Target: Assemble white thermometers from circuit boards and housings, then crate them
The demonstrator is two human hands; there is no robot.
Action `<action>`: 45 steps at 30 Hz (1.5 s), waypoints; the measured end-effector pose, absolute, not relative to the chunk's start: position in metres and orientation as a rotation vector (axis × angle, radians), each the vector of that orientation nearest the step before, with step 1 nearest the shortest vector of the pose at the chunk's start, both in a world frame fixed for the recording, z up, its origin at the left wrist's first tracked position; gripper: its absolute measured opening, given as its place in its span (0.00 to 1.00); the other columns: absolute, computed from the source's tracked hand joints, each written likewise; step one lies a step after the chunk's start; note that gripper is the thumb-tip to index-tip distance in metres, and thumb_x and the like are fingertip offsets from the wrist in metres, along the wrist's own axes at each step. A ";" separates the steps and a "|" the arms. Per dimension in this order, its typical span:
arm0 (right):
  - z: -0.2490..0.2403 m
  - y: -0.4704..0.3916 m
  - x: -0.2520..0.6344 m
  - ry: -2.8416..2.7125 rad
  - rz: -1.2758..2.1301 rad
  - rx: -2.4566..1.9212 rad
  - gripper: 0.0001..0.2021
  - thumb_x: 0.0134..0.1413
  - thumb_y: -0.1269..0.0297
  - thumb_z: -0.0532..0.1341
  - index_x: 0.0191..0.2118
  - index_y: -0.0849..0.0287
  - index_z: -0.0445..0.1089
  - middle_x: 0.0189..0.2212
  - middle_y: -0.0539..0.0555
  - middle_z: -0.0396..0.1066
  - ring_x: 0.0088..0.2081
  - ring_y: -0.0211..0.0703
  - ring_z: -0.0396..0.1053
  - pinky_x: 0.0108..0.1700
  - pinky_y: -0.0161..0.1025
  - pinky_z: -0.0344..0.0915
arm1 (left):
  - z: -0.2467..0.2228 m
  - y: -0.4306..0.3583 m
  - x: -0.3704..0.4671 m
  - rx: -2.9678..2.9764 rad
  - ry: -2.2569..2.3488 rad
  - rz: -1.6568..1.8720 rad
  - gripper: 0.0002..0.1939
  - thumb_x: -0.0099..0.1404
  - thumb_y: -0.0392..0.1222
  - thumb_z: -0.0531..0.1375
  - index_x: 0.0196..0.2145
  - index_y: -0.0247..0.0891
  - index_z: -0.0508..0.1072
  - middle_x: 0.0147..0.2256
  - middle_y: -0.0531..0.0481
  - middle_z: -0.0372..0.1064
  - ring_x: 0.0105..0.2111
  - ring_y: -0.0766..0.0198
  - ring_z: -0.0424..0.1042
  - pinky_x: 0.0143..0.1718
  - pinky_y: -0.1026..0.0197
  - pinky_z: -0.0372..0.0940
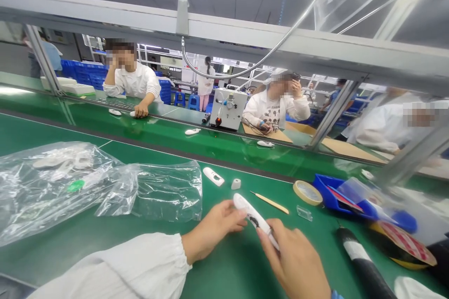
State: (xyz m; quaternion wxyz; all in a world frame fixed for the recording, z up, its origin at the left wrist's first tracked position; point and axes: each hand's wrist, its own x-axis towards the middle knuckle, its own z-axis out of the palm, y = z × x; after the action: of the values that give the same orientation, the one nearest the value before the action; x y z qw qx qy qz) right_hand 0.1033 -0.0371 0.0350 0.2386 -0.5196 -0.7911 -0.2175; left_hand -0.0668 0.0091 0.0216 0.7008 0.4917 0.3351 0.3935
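Note:
A long white plastic housing [250, 212] with a dark cut-out near its middle is tilted above the green work surface. My right hand [296, 254] is closed around its lower end, thumb along one side. At the upper end, my left hand [217, 226] pinches its left edge between thumb and fingers. Just beyond lie a similar white shell [212, 176] with an opening and a small white cap-like piece [236, 183]. To their right rests a thin tool with a pale yellow handle [275, 203]. A small clear plastic piece [304, 213] lies beside it.
Clear plastic bags [161, 189] with white parts spread over the left. On the right are a tape roll [307, 192], a blue bin [345, 201], a black-handled tool [365, 261] and a red-striped roll [407, 243]. Co-workers sit across the green conveyor [157, 138], which carries several white pieces.

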 end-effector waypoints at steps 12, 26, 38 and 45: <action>0.036 -0.023 0.101 -2.141 -0.277 -1.475 0.16 0.61 0.55 0.45 0.32 0.56 0.65 0.19 0.50 0.67 0.20 0.41 0.66 0.20 0.34 0.60 | 0.020 0.019 -0.074 0.883 0.797 1.057 0.25 0.54 0.48 0.61 0.48 0.37 0.62 0.46 0.42 0.65 0.46 0.58 0.65 0.50 0.55 0.57; 0.053 -0.034 0.137 -2.080 -0.139 -1.432 0.13 0.60 0.55 0.45 0.37 0.53 0.63 0.18 0.47 0.67 0.17 0.39 0.65 0.18 0.31 0.61 | 0.011 0.028 -0.081 0.909 0.992 1.175 0.19 0.57 0.54 0.55 0.39 0.37 0.68 0.45 0.43 0.62 0.44 0.58 0.64 0.47 0.56 0.60; 0.040 -0.040 0.137 -2.018 -0.119 -1.514 0.15 0.60 0.53 0.43 0.35 0.53 0.62 0.15 0.46 0.67 0.14 0.39 0.65 0.15 0.31 0.59 | 0.011 0.025 -0.082 0.897 0.951 1.176 0.19 0.57 0.55 0.55 0.38 0.37 0.68 0.45 0.43 0.62 0.44 0.58 0.64 0.46 0.56 0.59; 0.033 -0.032 0.108 -2.166 -0.504 -1.457 0.17 0.62 0.57 0.42 0.32 0.57 0.63 0.14 0.47 0.63 0.14 0.38 0.62 0.16 0.32 0.52 | 0.015 0.020 -0.077 0.900 0.816 1.122 0.20 0.57 0.53 0.56 0.41 0.36 0.68 0.43 0.42 0.66 0.43 0.57 0.67 0.47 0.54 0.59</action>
State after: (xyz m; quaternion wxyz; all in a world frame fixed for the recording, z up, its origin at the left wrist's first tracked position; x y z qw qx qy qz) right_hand 0.1080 -0.0320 0.0327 0.2391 -0.5322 -0.7910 -0.1839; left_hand -0.0772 0.0202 0.0148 0.6771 0.4007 0.3632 0.4991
